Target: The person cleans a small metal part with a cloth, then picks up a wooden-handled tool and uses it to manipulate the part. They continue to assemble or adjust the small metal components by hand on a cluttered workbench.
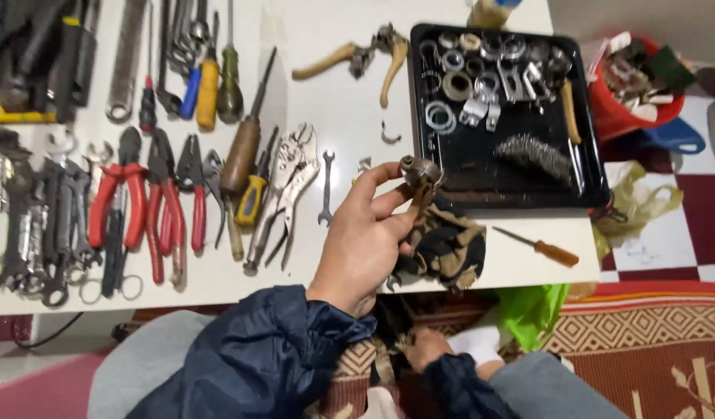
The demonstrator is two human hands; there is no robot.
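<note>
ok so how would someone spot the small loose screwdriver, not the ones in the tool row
Start at the black tray on the white table. Just below its front edge, near the table's right corner, lies a small screwdriver. Its orange handle and thin shaft lie alone, right of the dark rag, apart from the tool row.

**Hidden, Cropped and Indistinct Areas**

The right hand (pixel 426 347) lies low under the table (pixel 350 109) edge; its fingers are mostly hidden by a dark rag (pixel 444 247). Tools at the far left (pixel 32 46) are cut off by the picture's edge. Small metal rings in the black tray (pixel 598 167) are too small to identify. The red bucket (pixel 617 116) contents are indistinct.
</note>
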